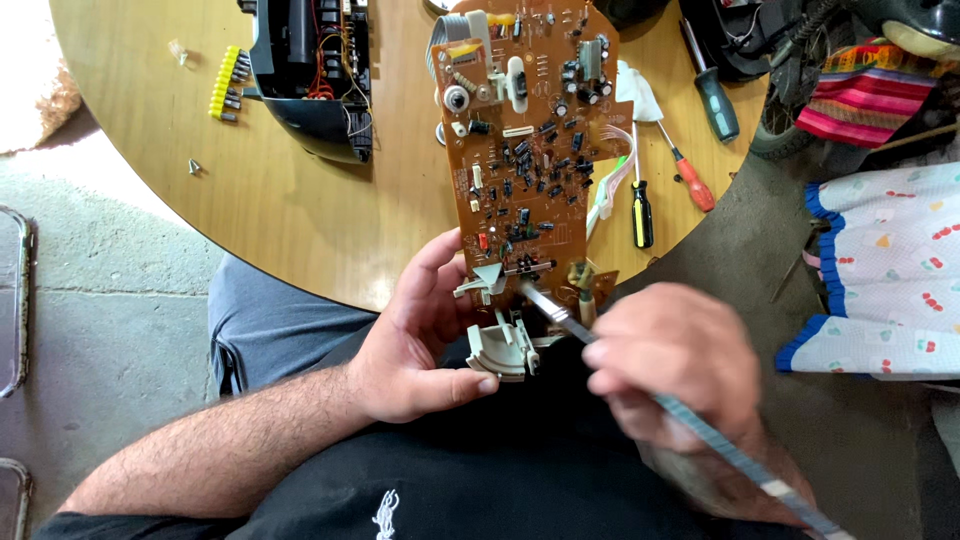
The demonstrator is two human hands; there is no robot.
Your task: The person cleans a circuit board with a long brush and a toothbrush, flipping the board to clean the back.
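The left hand (415, 340) is gripping the lower end of a brown circuit board (525, 150), thumb pressing a pale plastic part (500, 350) that is hanging at the board's bottom edge. The board is standing lengthwise over the edge of a round wooden table (290, 210), component side up. The right hand (670, 375) is closing around a thin metal tool (690, 430) — its tip is touching the board's bottom edge beside the plastic part. On the table, screwdrivers (640, 210) are lying just right of the board, a black casing (310, 70) with wires is sitting to its left, and a yellow bit strip (225, 82) is lying further left.
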